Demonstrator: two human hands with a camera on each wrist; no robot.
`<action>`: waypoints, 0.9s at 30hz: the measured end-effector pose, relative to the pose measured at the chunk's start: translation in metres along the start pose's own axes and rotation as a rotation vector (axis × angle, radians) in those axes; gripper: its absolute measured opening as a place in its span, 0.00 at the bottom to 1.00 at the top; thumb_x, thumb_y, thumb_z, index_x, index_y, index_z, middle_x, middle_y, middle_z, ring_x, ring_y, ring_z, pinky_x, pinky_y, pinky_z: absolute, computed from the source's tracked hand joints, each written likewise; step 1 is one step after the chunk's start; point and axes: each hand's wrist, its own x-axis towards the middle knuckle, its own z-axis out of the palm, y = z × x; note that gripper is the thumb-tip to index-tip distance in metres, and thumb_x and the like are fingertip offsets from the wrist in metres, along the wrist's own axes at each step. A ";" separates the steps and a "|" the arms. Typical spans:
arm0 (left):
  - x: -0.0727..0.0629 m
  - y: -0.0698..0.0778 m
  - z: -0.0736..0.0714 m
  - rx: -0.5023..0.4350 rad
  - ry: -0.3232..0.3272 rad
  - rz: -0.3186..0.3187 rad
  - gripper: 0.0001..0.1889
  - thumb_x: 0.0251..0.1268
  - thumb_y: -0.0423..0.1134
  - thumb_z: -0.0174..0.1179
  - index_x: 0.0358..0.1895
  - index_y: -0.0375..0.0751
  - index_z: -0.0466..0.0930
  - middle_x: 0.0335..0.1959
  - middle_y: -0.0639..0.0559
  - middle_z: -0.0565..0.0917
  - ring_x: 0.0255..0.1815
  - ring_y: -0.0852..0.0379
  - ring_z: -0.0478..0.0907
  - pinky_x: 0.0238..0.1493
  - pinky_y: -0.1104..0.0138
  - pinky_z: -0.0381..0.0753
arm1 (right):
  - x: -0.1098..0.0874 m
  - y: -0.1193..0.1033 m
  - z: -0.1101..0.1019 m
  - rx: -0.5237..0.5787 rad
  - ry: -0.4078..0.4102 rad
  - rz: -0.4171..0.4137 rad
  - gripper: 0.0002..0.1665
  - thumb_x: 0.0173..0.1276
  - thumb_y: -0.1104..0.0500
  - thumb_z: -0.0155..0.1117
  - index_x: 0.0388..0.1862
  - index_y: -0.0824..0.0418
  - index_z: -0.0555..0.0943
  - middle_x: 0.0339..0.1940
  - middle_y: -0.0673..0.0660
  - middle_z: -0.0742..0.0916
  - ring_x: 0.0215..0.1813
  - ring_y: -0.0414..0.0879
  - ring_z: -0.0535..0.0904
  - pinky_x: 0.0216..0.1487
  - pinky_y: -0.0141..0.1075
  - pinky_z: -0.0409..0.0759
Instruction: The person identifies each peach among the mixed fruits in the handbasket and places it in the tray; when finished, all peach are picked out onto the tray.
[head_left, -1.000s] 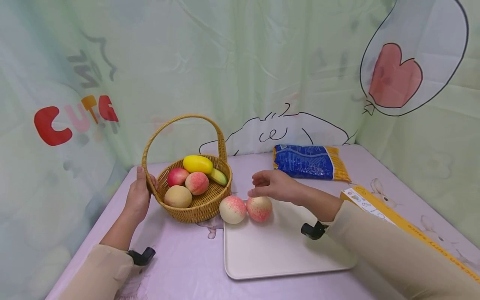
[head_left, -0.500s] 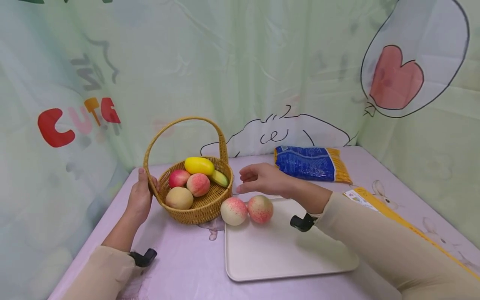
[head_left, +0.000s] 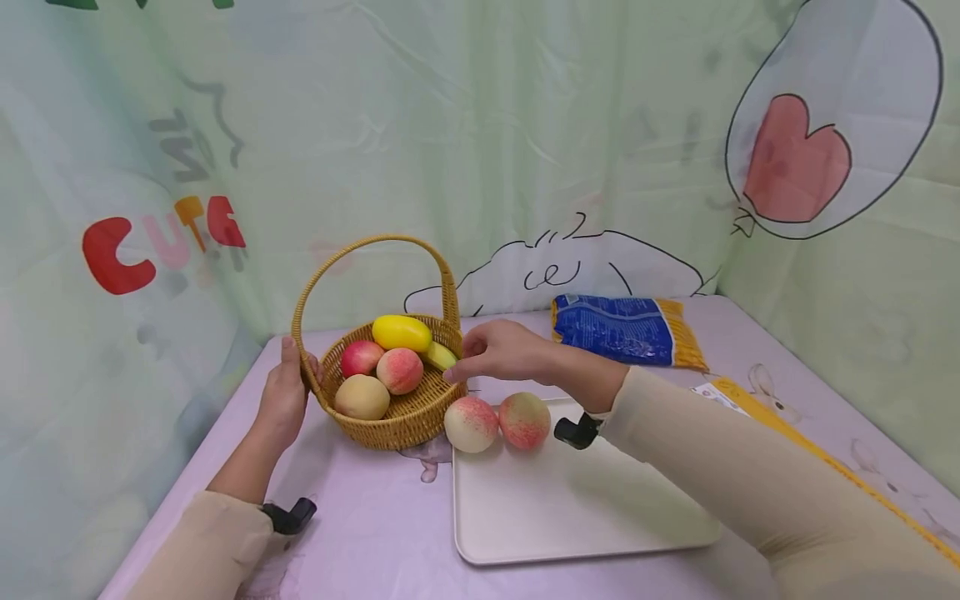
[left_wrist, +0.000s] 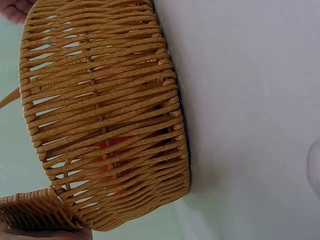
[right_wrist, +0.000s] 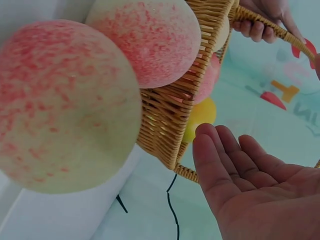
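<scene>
My left hand [head_left: 283,396] grips the base of the handle at the left side of a wicker basket [head_left: 393,433]. Inside the basket lie a yellow oval fruit [head_left: 402,333], a yellow-green fruit [head_left: 440,356], a red fruit [head_left: 362,358], a pink peach [head_left: 400,371] and a beige round fruit [head_left: 362,397]. At the basket's right rim hovers my right hand [head_left: 506,350], fingers loosely bent and holding nothing. The right wrist view shows its palm [right_wrist: 270,200] bare. Two speckled peaches, one paler [head_left: 471,425] and one redder [head_left: 525,421], sit side by side at the tray's far left corner.
The cream tray [head_left: 585,517] lies on the pale purple tablecloth [head_left: 360,525], right of the basket. A blue and yellow bag [head_left: 615,329] lies at the back. My right sleeve partly covers a yellow box [head_left: 735,396]. Printed curtains [head_left: 495,142] stand behind and at both sides.
My right hand has moved left from above the redder peach to the basket's right rim. The left hand keeps its grip; basket, fruit and tray stay in place.
</scene>
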 end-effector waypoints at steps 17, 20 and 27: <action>0.001 -0.003 0.000 0.013 0.010 -0.001 0.33 0.80 0.68 0.34 0.35 0.40 0.70 0.28 0.56 0.72 0.38 0.57 0.69 0.47 0.68 0.68 | 0.040 -0.014 0.001 0.098 0.006 0.007 0.29 0.65 0.39 0.73 0.56 0.57 0.86 0.53 0.55 0.87 0.53 0.51 0.81 0.60 0.48 0.81; 0.001 -0.002 0.000 0.018 0.010 -0.002 0.33 0.80 0.68 0.34 0.36 0.40 0.70 0.29 0.56 0.72 0.38 0.57 0.69 0.48 0.67 0.68 | 0.046 -0.016 0.003 0.135 -0.016 0.028 0.30 0.65 0.40 0.73 0.58 0.57 0.84 0.56 0.58 0.86 0.56 0.54 0.81 0.64 0.51 0.79; 0.002 -0.003 -0.001 0.012 0.016 0.008 0.33 0.81 0.68 0.33 0.35 0.40 0.70 0.28 0.56 0.72 0.38 0.57 0.68 0.48 0.67 0.68 | 0.064 -0.021 0.006 0.190 -0.052 0.050 0.35 0.66 0.39 0.72 0.62 0.61 0.81 0.65 0.64 0.83 0.66 0.60 0.79 0.70 0.52 0.75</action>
